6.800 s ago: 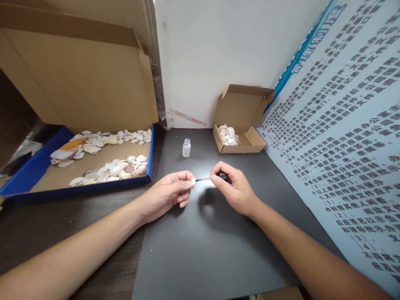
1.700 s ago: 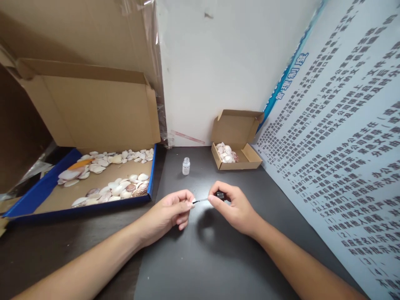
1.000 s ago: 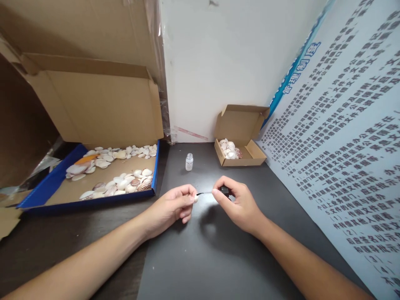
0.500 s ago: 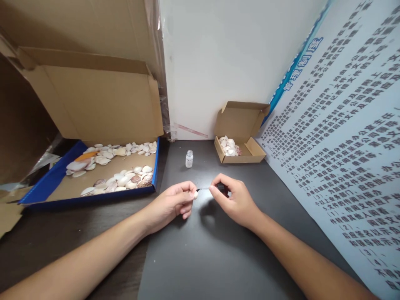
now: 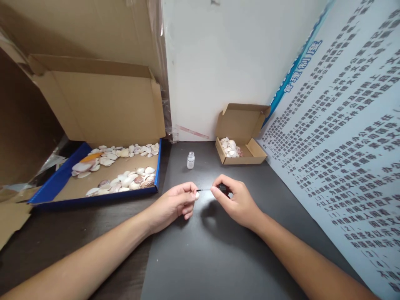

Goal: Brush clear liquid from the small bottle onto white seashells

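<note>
While both forearms are reaching in from the near side, the left hand (image 5: 176, 204) is pinching a small white shell (image 5: 197, 195) between the tips of thumb and forefinger, above the left half of the dark grey table (image 5: 200, 262), and its other fingers are curling loosely below. Opposite it, the right hand (image 5: 236, 202) is gripping a thin brush (image 5: 205, 190), its thumb and forefinger closing on the pale stem and partly hiding the black cap (image 5: 223, 189). The dark tip is pointing left at the shell, the contact being too small to tell. Farther left, on a dark wooden surface (image 5: 56, 233), a blue box (image 5: 125, 194) is holding shells in two groups: one (image 5: 128, 181) is lying along its near edge toward the near right corner, the other (image 5: 123, 153) is stretching along its far edge, an orange piece (image 5: 90, 157) resting among them. Beyond the hands, a small uncapped bottle (image 5: 191, 160) is standing upright near the table's far left corner, and a small cardboard box (image 5: 245, 160) is sitting open by the far right corner, white shells (image 5: 229, 148) heaping up in its left side. Behind everything, a white panel (image 5: 215, 71) is rising from the table's far edge, while a printed poster (image 5: 343, 166) is running along the right edge
</note>
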`<action>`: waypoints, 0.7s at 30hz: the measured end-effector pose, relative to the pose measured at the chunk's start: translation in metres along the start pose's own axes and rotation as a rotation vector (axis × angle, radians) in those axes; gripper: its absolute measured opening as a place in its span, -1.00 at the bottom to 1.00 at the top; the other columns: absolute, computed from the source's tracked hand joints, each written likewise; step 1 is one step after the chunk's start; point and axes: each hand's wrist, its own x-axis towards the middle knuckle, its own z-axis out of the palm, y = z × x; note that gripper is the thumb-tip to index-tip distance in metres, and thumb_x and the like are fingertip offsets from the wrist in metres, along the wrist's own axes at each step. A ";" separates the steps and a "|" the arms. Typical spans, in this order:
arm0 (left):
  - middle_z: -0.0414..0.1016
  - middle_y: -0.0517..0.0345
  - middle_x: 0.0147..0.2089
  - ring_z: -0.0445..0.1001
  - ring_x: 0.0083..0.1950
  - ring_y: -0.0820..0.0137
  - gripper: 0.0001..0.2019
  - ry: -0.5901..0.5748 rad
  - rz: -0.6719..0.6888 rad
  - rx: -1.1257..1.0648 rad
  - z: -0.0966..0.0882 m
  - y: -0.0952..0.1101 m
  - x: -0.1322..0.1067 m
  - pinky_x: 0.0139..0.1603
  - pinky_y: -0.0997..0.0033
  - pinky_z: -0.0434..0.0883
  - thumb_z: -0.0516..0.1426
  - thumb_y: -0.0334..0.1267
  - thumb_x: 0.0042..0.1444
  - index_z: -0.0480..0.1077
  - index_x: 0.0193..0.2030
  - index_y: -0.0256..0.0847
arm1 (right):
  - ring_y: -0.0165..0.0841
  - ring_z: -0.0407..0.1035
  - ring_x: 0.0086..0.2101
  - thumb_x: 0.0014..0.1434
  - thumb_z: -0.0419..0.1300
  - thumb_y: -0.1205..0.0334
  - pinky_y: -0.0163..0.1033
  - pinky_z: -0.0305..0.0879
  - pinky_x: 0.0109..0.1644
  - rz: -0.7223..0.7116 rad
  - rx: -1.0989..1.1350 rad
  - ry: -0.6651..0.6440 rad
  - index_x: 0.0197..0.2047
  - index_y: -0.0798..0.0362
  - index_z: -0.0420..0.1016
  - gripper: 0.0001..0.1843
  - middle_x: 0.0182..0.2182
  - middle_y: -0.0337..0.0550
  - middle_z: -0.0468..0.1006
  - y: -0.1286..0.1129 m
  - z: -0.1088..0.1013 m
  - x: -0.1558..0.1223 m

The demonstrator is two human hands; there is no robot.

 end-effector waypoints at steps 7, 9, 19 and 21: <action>0.08 0.36 -0.55 0.07 -0.55 0.58 -0.87 0.012 0.009 0.011 0.001 0.000 0.001 -0.50 0.57 0.20 0.15 -0.29 0.17 0.25 -0.31 -0.22 | -0.47 0.19 -0.52 0.24 0.11 0.27 -0.37 0.10 -0.43 -0.043 0.002 -0.044 -0.38 0.07 0.37 -0.86 -0.53 -0.30 0.36 -0.003 0.001 -0.001; 0.08 0.35 -0.54 0.07 -0.55 0.59 -0.86 0.020 0.009 0.013 0.002 0.000 0.000 -0.50 0.57 0.20 0.16 -0.29 0.17 0.25 -0.32 -0.23 | -0.47 0.18 -0.53 0.24 0.11 0.26 -0.36 0.09 -0.43 -0.023 -0.017 -0.005 -0.38 0.07 0.36 -0.85 -0.54 -0.31 0.35 -0.002 0.000 0.000; 0.09 0.35 -0.54 0.07 -0.55 0.59 -0.86 0.023 0.010 0.010 0.004 0.001 -0.001 -0.50 0.57 0.21 0.17 -0.30 0.15 0.25 -0.33 -0.23 | -0.46 0.19 -0.52 0.23 0.11 0.26 -0.36 0.11 -0.42 -0.032 -0.001 -0.032 -0.39 0.07 0.37 -0.85 -0.53 -0.29 0.36 -0.001 -0.002 0.000; 0.08 0.35 -0.54 0.07 -0.55 0.59 -0.84 0.024 0.008 0.014 0.004 0.002 -0.001 -0.51 0.57 0.20 0.17 -0.29 0.15 0.24 -0.34 -0.23 | -0.47 0.18 -0.52 0.24 0.11 0.25 -0.36 0.11 -0.43 -0.010 -0.016 -0.001 -0.39 0.07 0.36 -0.84 -0.55 -0.30 0.34 0.000 -0.002 0.001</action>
